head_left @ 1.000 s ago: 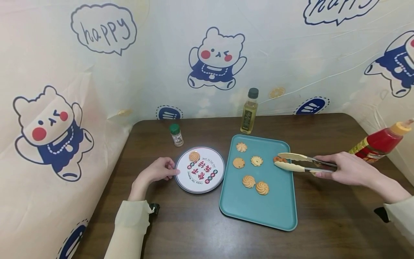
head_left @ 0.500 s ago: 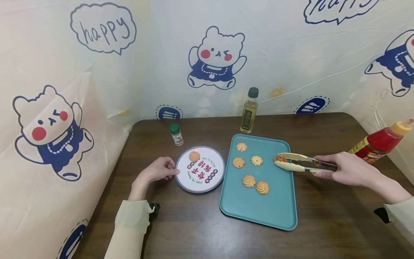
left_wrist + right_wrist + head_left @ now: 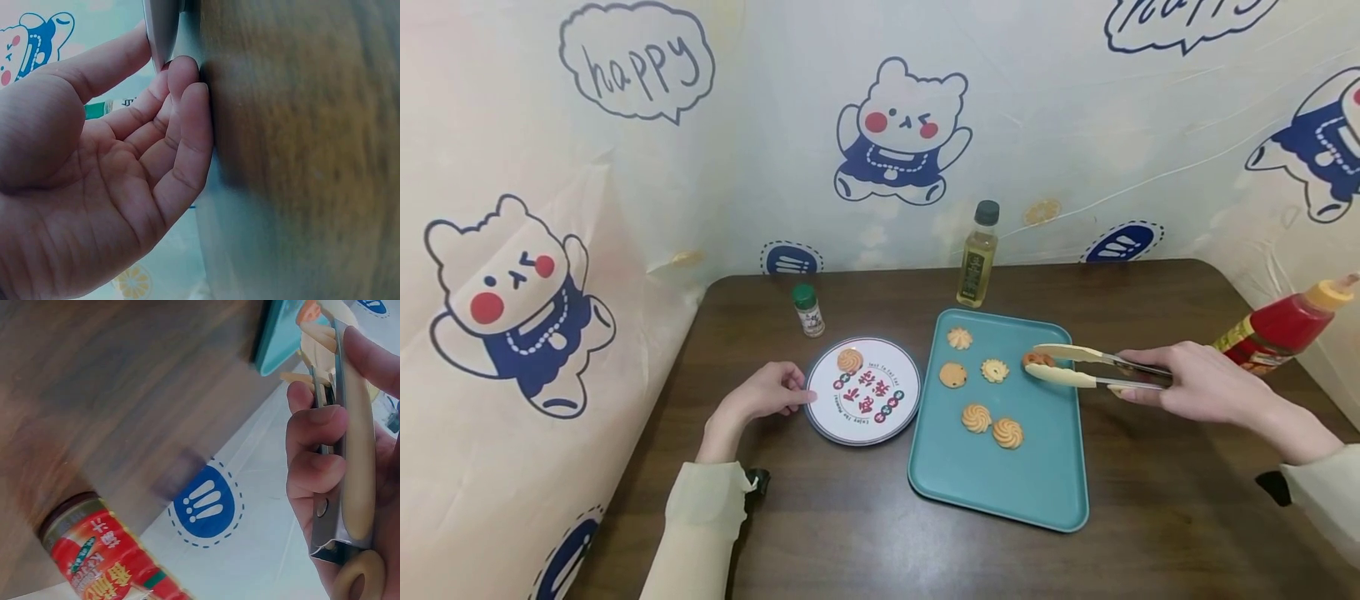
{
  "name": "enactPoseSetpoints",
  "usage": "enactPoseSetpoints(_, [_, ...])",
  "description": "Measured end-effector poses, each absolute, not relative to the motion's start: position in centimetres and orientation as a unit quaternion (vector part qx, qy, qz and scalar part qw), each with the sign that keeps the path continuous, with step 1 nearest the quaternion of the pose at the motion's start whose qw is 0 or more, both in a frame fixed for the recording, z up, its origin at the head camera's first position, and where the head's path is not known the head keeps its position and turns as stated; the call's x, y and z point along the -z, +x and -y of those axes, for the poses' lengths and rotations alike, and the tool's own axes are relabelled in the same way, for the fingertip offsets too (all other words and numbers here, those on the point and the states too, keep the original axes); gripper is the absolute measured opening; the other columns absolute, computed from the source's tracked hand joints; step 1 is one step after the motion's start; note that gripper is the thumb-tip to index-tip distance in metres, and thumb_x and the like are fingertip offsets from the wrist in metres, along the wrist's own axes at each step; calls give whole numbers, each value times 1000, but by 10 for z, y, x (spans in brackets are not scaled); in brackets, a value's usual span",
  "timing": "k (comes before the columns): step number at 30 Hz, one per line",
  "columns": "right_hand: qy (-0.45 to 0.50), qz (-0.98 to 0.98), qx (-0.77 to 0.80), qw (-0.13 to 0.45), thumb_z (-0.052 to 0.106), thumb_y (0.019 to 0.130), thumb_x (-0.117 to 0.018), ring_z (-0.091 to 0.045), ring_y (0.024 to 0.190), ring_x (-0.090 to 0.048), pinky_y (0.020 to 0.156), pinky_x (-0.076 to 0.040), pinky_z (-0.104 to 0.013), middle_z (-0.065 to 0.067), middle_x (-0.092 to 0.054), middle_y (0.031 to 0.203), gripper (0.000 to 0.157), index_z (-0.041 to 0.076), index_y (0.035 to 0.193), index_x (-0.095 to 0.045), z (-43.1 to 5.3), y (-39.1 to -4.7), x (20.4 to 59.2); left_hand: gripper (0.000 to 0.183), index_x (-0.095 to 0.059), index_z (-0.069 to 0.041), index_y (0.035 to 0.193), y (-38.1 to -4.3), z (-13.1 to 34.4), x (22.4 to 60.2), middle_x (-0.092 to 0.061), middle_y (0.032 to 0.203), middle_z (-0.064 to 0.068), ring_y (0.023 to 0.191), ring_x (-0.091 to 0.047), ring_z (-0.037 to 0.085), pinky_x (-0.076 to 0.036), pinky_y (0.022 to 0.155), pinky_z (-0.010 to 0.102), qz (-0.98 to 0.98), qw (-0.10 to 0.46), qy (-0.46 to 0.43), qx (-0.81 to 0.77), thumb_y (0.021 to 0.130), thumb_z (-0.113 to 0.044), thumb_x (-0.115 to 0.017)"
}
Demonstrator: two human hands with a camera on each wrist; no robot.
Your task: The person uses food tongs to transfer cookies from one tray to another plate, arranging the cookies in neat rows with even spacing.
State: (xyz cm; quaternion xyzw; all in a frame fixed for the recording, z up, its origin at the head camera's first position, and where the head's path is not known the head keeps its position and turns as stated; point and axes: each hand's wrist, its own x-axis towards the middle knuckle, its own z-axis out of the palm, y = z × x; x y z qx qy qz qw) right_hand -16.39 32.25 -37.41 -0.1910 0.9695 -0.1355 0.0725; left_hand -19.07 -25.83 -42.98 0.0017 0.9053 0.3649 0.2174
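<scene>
My left hand (image 3: 769, 390) pinches the left rim of a white round plate (image 3: 827, 421), thumb on top and fingers beneath; the left wrist view shows the plate's edge (image 3: 164, 31) between them. One swirl cookie (image 3: 850, 360) lies on this plate. In my right hand (image 3: 1198, 383) is a pair of tongs (image 3: 1067, 377) with cream tips, gripped round its handles (image 3: 357, 456). The tips stand either side of a reddish-brown cookie (image 3: 1037, 360) over the right side of the teal tray (image 3: 1000, 492). Whether it touches the tray, I cannot tell.
Several pale cookies, among them a swirl one (image 3: 1007, 433), lie on the tray. Behind it stands an oil bottle (image 3: 976, 258). A green-capped shaker (image 3: 808, 311) is behind the plate. At the right is a red ketchup bottle (image 3: 1285, 329). A printed curtain (image 3: 760, 167) borders the table.
My right hand has moved the tongs slightly left and inward over the tray, and the reddish-brown cookie has shifted left with the tips. The left hand and plate keep their place.
</scene>
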Motion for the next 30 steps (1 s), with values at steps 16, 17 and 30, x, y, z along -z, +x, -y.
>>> enactPoseSetpoints(16, [-232,-960,152,50,41,87,-77,-9,50,-43,46,-36,-27,8,-50,63,61,2,131,-63,-281,-178,367,36,-58,-1,110,-190,257,427,-60,94,12,83,-61,24,-57,79,35,-905,220,-3,-364,89,-23,-77])
enactPoseSetpoints(17, [-236,-959,152,49,42,87,-77,-8,49,-42,45,-36,-27,8,-50,62,61,2,131,-63,-277,-179,367,36,-58,-1,110,-190,258,428,-60,94,12,83,-61,24,-57,80,35,-905,220,-4,-364,89,-24,-77])
enactPoseSetpoints(30, [-271,-949,155,48,41,88,-76,-8,44,-38,44,-30,-27,8,-41,54,56,8,132,-65,-231,-194,360,36,-59,-2,109,-190,258,428,-61,93,11,81,-61,24,-57,79,34,-906,219,-6,-361,88,-24,-78])
